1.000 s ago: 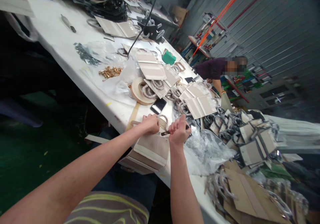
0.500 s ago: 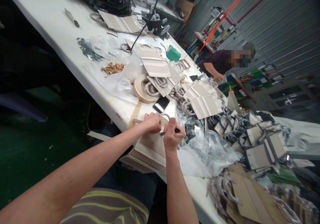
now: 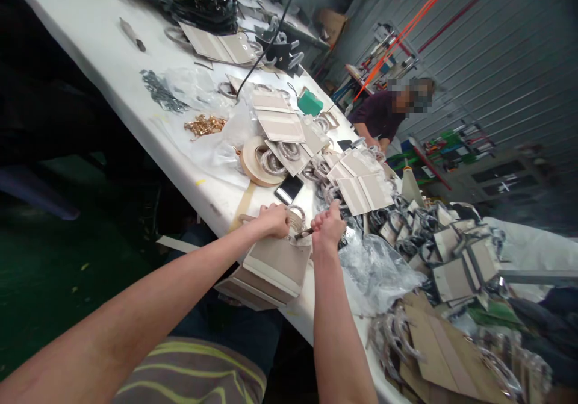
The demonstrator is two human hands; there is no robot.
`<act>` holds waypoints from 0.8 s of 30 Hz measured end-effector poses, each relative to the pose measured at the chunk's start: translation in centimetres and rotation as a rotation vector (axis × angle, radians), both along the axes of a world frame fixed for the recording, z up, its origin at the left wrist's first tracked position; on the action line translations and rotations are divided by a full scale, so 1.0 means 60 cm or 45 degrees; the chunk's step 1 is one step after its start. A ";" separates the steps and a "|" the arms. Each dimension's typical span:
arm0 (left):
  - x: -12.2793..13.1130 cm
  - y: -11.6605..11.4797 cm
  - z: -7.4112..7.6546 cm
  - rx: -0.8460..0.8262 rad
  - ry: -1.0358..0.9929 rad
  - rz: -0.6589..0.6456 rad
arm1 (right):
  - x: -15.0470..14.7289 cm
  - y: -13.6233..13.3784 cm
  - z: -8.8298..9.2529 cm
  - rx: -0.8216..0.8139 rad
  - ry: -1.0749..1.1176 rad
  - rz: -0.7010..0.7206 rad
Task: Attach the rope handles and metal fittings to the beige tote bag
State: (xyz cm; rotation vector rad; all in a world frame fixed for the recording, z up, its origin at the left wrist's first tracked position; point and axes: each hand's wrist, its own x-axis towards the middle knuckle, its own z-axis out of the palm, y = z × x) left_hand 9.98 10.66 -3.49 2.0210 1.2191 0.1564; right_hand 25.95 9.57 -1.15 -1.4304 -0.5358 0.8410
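The person's left hand (image 3: 273,220) is clenched at the top edge of a beige flat bag (image 3: 276,267) that has a paler band across it. Its fingers are closed round the near side of the round film-wrapped handle (image 3: 297,216) that stands up from that edge. The right hand (image 3: 329,228) sits just beside it, on the other side of the handle. Its fingers are balled tight round a thin dark tool (image 3: 304,233). The tool's tip points at the foot of the handle, touching it or very nearly; from here I cannot tell which. The bag lies at the near edge of the long white worktop (image 3: 103,61), partly hanging over it, on top of a few more flat beige pieces.

Just beyond the hands a black smartphone (image 3: 289,189) lies face up. Past that is a wide roll of beige tape (image 3: 254,162) with more wrapped rings lying in and against it. Further along, a small heap of gold metal fittings (image 3: 203,126) rests on clear film. Crumpled clear plastic bags (image 3: 379,265) are piled right beside the right hand. Behind them is a spread of beige panels with ring handles (image 3: 365,190). A small green box (image 3: 310,103) stands further up the worktop. At the far side a co-worker in a dark purple top (image 3: 377,115) bends over the worktop, well apart from the person's own hands.
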 end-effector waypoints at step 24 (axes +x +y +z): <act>0.006 0.000 -0.013 -0.015 -0.036 0.007 | -0.085 -0.084 -0.025 0.216 -0.753 0.081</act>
